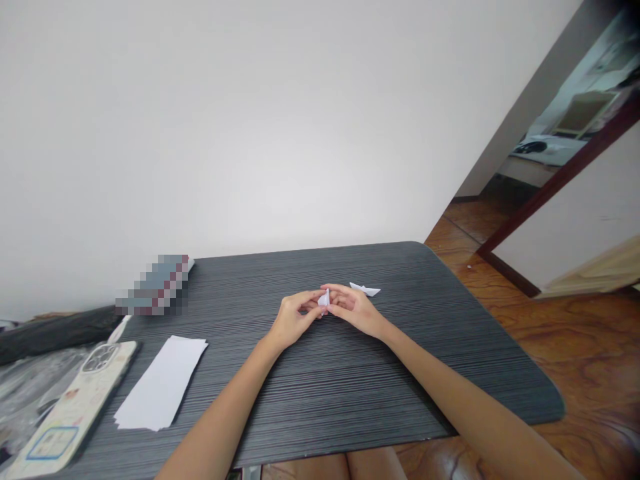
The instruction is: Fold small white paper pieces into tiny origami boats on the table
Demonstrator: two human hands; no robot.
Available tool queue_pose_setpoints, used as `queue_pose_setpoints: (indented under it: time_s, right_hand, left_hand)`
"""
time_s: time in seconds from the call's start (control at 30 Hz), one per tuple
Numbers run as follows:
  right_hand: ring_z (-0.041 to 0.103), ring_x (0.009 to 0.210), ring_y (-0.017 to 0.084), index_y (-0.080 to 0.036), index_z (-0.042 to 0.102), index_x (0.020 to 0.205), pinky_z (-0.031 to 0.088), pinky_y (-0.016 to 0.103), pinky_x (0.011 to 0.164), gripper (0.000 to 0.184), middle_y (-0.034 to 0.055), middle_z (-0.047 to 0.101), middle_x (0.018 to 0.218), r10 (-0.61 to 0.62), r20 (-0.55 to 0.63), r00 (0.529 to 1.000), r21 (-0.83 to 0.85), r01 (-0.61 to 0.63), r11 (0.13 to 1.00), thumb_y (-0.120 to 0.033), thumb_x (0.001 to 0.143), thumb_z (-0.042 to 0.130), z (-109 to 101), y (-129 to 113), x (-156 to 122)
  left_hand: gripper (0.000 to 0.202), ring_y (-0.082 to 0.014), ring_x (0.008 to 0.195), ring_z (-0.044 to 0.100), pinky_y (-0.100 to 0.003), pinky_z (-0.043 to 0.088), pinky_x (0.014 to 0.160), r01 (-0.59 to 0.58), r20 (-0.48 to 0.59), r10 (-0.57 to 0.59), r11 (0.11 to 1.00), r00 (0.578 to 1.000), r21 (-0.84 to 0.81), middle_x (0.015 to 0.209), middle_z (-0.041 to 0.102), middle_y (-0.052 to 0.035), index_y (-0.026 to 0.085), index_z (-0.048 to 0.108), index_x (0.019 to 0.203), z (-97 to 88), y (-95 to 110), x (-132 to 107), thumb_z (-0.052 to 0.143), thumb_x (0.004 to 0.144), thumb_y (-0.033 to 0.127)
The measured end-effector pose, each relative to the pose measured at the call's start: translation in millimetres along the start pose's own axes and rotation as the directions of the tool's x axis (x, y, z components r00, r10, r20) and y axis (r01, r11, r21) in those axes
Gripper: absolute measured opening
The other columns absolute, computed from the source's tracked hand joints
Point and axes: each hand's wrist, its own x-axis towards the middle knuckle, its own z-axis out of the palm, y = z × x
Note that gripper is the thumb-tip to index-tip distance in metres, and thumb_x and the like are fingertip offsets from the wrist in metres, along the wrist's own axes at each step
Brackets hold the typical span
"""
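Between my two hands, just above the dark table (300, 393), is a small piece of folded white paper (324, 300). My left hand (299, 315) pinches its left side with thumb and fingers. From the right, my right hand (357, 309) grips the same paper, fingertips meeting those of the left. Part of the paper is hidden by the fingers. Just beyond my right hand lies a folded paper boat (365, 290) on the tabletop.
A stack of white paper sheets (161, 383) lies at the left, beside a phone (75, 407) in a patterned case. Farther back sits a blurred book-like object (160, 283). Clear plastic and a black roll (55, 330) crowd the left edge. A white wall (300, 120) stands behind the table.
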Motion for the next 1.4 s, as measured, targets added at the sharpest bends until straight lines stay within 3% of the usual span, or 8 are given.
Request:
queue_pose_setpoints:
  time_s: [0.27,0.47,0.6,0.77,0.9,1.07,1.3,1.4]
  right_hand:
    - [0.052,0.067,0.009,-0.019,0.047,0.111,0.044,0.024,0.062,0.045,0.0019,0.055,0.082,-0.023,-0.001,1.000,0.016,0.023,1.000,-0.025,0.069,0.062,1,-3,0]
    - [0.050,0.058,0.009,-0.017,0.056,0.095,0.042,0.023,0.050,0.026,0.0010,0.055,0.070,-0.046,-0.087,0.995,0.042,0.050,0.998,-0.031,0.073,0.056,2,-3,2]
    - [0.053,0.059,0.010,-0.018,0.055,0.096,0.043,0.023,0.050,0.029,0.0008,0.055,0.072,-0.044,-0.125,0.991,0.037,0.049,0.998,-0.029,0.070,0.060,2,1,2]
    - [0.054,0.061,0.010,-0.018,0.053,0.093,0.047,0.024,0.055,0.028,0.0004,0.055,0.072,-0.047,-0.111,0.993,0.026,0.050,0.998,-0.025,0.068,0.063,4,7,0]
    - [0.055,0.062,0.010,-0.017,0.054,0.086,0.049,0.026,0.060,0.020,0.0011,0.055,0.073,-0.072,-0.099,0.993,-0.066,0.066,0.996,-0.027,0.070,0.061,4,11,-1]
    - [0.056,0.068,0.012,-0.018,0.056,0.085,0.051,0.027,0.063,0.016,0.0040,0.054,0.083,-0.177,-0.094,0.980,-0.233,0.151,0.961,-0.028,0.073,0.058,3,14,-3]
    - [0.057,0.068,0.013,-0.017,0.059,0.077,0.053,0.029,0.063,0.012,0.0053,0.055,0.083,-0.215,-0.079,0.973,-0.320,0.179,0.930,-0.028,0.075,0.056,3,11,-6]
    - [0.057,0.071,0.013,-0.018,0.058,0.088,0.053,0.029,0.065,0.015,0.0051,0.055,0.085,-0.202,-0.071,0.977,-0.329,0.168,0.929,-0.026,0.075,0.055,3,9,-7]
  left_hand:
    - [0.028,-0.0157,0.072,0.061,-0.029,0.050,0.068,-0.079,-0.036,0.082,0.993,0.996,0.089,0.084,0.064,-0.0085,0.012,0.058,0.096,-1.0,2,2,0.057,0.073,0.029]
    - [0.015,-0.0174,0.085,0.057,-0.033,0.045,0.078,-0.197,-0.011,0.203,0.962,0.979,0.191,0.090,0.063,-0.0089,0.014,0.061,0.082,-3.3,15,3,0.055,0.076,0.026]
    - [0.019,-0.0181,0.086,0.057,-0.031,0.047,0.072,-0.225,0.038,0.222,0.959,0.974,0.171,0.096,0.062,-0.0099,0.015,0.062,0.087,-2.8,14,2,0.057,0.074,0.027]
    - [0.016,-0.0158,0.081,0.058,-0.028,0.050,0.068,-0.162,-0.019,0.164,0.981,0.986,0.110,0.089,0.061,-0.0089,0.013,0.062,0.080,0.7,6,1,0.054,0.076,0.026]
    - [0.023,-0.0139,0.077,0.058,-0.027,0.052,0.067,-0.093,-0.040,0.095,0.995,0.995,0.045,0.093,0.059,-0.0087,0.013,0.057,0.094,4.2,2,0,0.054,0.076,0.028]
    - [0.024,-0.0148,0.080,0.057,-0.028,0.053,0.069,-0.093,0.001,0.093,0.995,0.996,0.040,0.093,0.058,-0.0082,0.014,0.058,0.094,3.7,1,0,0.053,0.076,0.029]
    - [0.021,-0.0144,0.080,0.056,-0.026,0.053,0.067,-0.069,0.048,0.068,0.997,0.997,0.017,0.088,0.057,-0.0069,0.014,0.059,0.087,0.6,1,1,0.054,0.075,0.030]
    - [0.021,-0.0158,0.082,0.056,-0.024,0.053,0.061,-0.056,0.049,0.053,0.996,0.997,0.065,0.087,0.058,-0.0068,0.015,0.059,0.086,-0.4,0,1,0.054,0.074,0.031]
